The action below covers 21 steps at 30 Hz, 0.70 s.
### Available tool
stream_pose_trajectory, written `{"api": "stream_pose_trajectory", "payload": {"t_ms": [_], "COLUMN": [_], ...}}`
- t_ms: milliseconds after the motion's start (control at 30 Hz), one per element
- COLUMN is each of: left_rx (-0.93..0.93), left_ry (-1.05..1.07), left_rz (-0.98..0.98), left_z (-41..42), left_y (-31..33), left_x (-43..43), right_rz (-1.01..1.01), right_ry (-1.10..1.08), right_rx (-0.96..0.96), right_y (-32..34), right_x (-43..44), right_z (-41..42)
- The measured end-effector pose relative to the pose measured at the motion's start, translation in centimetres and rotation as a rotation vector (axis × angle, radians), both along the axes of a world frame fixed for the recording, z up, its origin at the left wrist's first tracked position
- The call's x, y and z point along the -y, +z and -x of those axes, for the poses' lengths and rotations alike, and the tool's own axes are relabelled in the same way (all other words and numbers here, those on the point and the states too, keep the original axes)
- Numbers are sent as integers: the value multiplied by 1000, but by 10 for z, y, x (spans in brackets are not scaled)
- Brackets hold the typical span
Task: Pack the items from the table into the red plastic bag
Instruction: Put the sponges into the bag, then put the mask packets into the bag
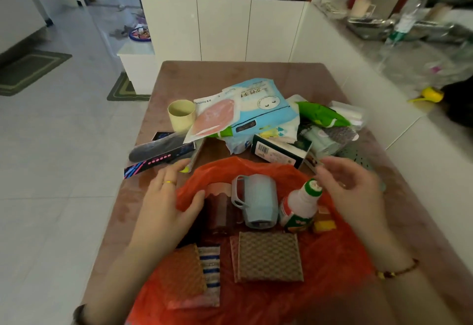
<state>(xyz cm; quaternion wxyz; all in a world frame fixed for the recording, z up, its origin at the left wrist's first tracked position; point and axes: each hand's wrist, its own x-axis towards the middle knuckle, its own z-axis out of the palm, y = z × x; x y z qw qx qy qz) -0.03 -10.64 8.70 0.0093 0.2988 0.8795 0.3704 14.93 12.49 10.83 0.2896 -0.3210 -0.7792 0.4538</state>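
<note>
Brown table (179,79) in white-tiled room, red plastic bag (332,260) spread on it

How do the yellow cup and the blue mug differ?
The yellow cup stands upright on the table; the blue mug lies tipped over inside the red bag. The mug shows a handle; the cup shows none. The cup is pale yellow, the mug grey-blue. Both look empty.

— Where can a hand pass?

— The table (225,74) is bare at its far edge, and also a strip on the left, near the yellow cup (181,115).

— And the middle?

— A pile of packets (258,112) blocks it. In the red bag (332,268), the blue mug (256,203) and white bottle (298,209) crowd the mouth.
</note>
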Motion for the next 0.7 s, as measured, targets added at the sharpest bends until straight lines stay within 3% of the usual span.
{"api": "stream_pose_trajectory", "payload": {"t_ms": [267,500,633,700], "left_rx": [110,281,318,332], "left_ry": [-200,-184,-222,-181], "left_rz": [35,52,48,-3], "left_z": [42,74,76,78], "left_y": [-9,-17,-24,-28], "left_x": [-128,-177,-182,-182], "right_rz": [-6,105,-96,-134], "right_ry": [79,-22,99,136], "right_rx": [248,271,474,394], "right_y": [-16,-30,-29,-25], "right_x": [-71,-115,-130,-132], "right_z": [91,183,201,203]}}
